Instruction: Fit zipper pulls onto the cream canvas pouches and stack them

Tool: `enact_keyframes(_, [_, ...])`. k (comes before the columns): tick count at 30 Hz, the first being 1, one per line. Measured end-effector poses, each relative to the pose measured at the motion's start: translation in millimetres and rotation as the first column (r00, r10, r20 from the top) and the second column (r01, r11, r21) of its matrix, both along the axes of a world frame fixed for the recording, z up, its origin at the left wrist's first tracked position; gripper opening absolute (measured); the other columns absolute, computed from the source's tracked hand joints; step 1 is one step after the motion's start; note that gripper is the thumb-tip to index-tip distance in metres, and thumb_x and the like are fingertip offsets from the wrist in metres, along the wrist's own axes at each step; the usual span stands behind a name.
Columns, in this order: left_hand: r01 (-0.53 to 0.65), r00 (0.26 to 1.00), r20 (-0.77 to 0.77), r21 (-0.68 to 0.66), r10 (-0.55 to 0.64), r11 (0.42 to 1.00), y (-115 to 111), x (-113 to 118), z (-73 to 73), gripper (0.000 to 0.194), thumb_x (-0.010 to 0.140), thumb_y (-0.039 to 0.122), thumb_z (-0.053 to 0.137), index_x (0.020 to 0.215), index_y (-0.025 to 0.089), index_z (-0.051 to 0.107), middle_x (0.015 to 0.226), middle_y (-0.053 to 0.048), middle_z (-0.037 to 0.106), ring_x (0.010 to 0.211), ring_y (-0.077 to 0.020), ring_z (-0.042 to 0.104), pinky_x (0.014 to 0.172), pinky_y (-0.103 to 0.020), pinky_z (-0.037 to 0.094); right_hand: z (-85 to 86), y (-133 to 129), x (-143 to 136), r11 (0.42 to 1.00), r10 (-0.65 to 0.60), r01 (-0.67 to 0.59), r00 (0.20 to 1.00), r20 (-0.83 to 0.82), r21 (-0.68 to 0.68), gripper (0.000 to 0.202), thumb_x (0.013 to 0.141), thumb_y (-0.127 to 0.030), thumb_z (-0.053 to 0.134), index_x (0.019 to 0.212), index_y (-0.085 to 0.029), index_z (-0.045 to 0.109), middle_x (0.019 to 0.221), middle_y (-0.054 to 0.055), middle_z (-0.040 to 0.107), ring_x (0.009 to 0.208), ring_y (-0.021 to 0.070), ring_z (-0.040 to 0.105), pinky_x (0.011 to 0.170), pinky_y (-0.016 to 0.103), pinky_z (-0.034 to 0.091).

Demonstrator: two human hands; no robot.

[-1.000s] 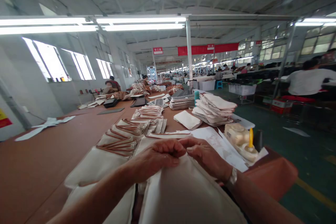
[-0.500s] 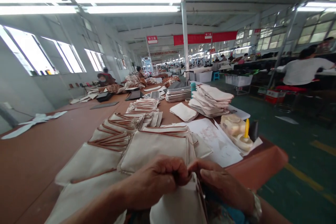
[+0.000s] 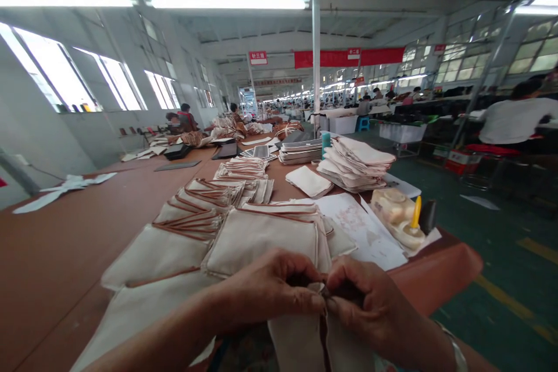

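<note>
Low in the view, a cream fabric panel with brown edging (image 3: 296, 340) hangs over my lap at the table's near edge. My left hand (image 3: 279, 285) pinches its top edge between thumb and fingers. Close against it, my right hand (image 3: 370, 302) grips the same edge from the other side. A dark brown strip runs down the panel below my fingertips. Just beyond my hands lies a stack of cream pieces with brown trim (image 3: 265, 238). More brown-edged pieces (image 3: 187, 226) fan out in overlapping rows to the left.
On the brown table (image 3: 78, 244), a tall pile of cream pieces (image 3: 355, 163) stands right of centre. Near the right edge, a glue container (image 3: 394, 209) and yellow-handled tool (image 3: 416, 212) rest on white paper (image 3: 349, 224). A person in white (image 3: 518, 119) sits far right.
My right hand has turned so its thumb and fingers now pinch the panel's edge beside my left hand. The panel has swung to show its brown strip facing me. The view has shifted slightly.
</note>
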State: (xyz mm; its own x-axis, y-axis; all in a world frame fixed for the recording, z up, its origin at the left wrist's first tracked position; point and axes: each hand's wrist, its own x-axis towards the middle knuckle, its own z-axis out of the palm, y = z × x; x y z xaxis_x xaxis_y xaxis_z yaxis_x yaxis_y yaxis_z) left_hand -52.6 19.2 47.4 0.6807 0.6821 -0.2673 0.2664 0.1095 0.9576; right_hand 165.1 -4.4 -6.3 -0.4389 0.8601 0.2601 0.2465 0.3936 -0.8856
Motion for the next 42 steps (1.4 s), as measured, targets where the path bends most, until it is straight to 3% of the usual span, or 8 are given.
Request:
enact_keyframes(5, [-0.027, 1.0, -0.002, -0.082, 0.027, 0.996, -1.9, 0.0, -6.9, 0.039, 0.074, 0.048, 0.075, 0.089, 0.011, 0.073, 0.073, 0.001, 0.057, 0.065, -0.0103, 0.041, 0.06, -0.021, 0.031, 8.5, 0.1, 3.0, 0.991, 0.046, -0.046, 0.999, 0.003, -0.123, 0.021, 0.093, -0.038, 0.054, 0.082, -0.02, 0.061, 0.076, 0.0, 0.058, 0.073, 0.0171, 0.051, 0.065, 0.026, 0.039])
enact_keyframes(11, [-0.079, 0.997, 0.005, -0.057, 0.079, 0.995, -5.9, 5.1, -15.0, 0.032, 0.078, 0.043, 0.07, 0.081, 0.011, 0.067, 0.064, 0.003, 0.046, 0.057, -0.0087, 0.032, 0.052, -0.022, 0.024, 18.5, 4.0, 0.6, 0.972, 0.139, -0.125, 0.989, 0.058, -0.2, 0.026, 0.095, -0.04, 0.048, 0.082, -0.019, 0.054, 0.075, -0.001, 0.053, 0.071, 0.0159, 0.046, 0.061, 0.025, 0.037])
enact_keyframes(16, [-0.142, 0.989, -0.035, 0.108, 0.146, 0.984, -11.9, 12.4, -19.1, 0.021, 0.08, 0.033, 0.06, 0.074, 0.013, 0.059, 0.059, 0.005, 0.039, 0.054, -0.0085, 0.028, 0.047, -0.022, 0.021, 15.3, 7.2, -1.6, 0.913, 0.134, -0.165, 0.985, -0.107, -0.374, 0.034, 0.096, -0.049, 0.045, 0.079, -0.02, 0.048, 0.069, -0.004, 0.04, 0.063, 0.013, 0.035, 0.053, 0.023, 0.03])
enact_keyframes(20, [-0.163, 0.98, -0.084, 0.173, 0.179, 0.971, -12.6, 15.6, -22.0, 0.022, 0.08, 0.033, 0.058, 0.073, 0.013, 0.06, 0.059, 0.005, 0.04, 0.056, -0.0092, 0.029, 0.049, -0.021, 0.023, 11.2, 6.8, -1.6, 0.921, 0.113, -0.164, 0.981, -0.16, -0.353, 0.039, 0.092, -0.054, 0.051, 0.076, -0.019, 0.048, 0.07, -0.004, 0.039, 0.064, 0.0129, 0.033, 0.056, 0.024, 0.03])
enact_keyframes(23, [-0.176, 0.976, -0.092, 0.191, 0.196, 0.966, -10.3, 17.0, -24.3, 0.019, 0.079, 0.029, 0.058, 0.073, 0.012, 0.063, 0.061, 0.004, 0.045, 0.059, -0.0101, 0.034, 0.051, -0.021, 0.026, 7.0, 7.7, -0.7, 0.927, 0.108, -0.143, 0.987, -0.117, -0.348, 0.028, 0.083, -0.041, 0.066, 0.076, -0.017, 0.052, 0.068, -0.004, 0.044, 0.064, 0.0126, 0.036, 0.056, 0.024, 0.029])
enact_keyframes(29, [-0.171, 0.98, -0.075, 0.123, 0.182, 0.977, -7.9, 18.2, -25.7, 0.025, 0.077, 0.036, 0.063, 0.076, 0.011, 0.066, 0.061, 0.004, 0.044, 0.059, -0.0101, 0.033, 0.051, -0.021, 0.024, -0.7, 10.4, 0.6, 0.927, 0.036, -0.07, 0.995, -0.098, -0.368, 0.019, 0.081, -0.033, 0.064, 0.075, -0.015, 0.058, 0.065, -0.003, 0.05, 0.06, 0.0119, 0.038, 0.055, 0.025, 0.028])
enact_keyframes(33, [-0.166, 0.975, -0.122, 0.169, 0.188, 0.972, -8.2, 20.6, -23.6, 0.03, 0.075, 0.04, 0.067, 0.077, 0.01, 0.067, 0.06, 0.004, 0.04, 0.057, -0.0095, 0.031, 0.048, -0.022, 0.021, 0.5, 8.2, 1.4, 0.905, -0.012, -0.046, 0.991, -0.133, -0.424, 0.016, 0.078, -0.03, 0.062, 0.073, -0.015, 0.058, 0.064, -0.004, 0.047, 0.059, 0.0115, 0.035, 0.053, 0.025, 0.027])
enact_keyframes(42, [-0.191, 0.951, -0.2, 0.219, 0.236, 0.957, -12.5, 30.0, -27.0, 0.015, 0.072, 0.024, 0.056, 0.066, 0.012, 0.063, 0.054, 0.005, 0.037, 0.052, -0.0083, 0.027, 0.044, -0.022, 0.017, -3.8, -1.1, 3.7, 0.944, -0.069, 0.046, 0.996, -0.061, -0.326, 0.011, 0.08, -0.028, 0.064, 0.076, -0.017, 0.062, 0.067, -0.001, 0.055, 0.064, 0.0147, 0.045, 0.059, 0.026, 0.036])
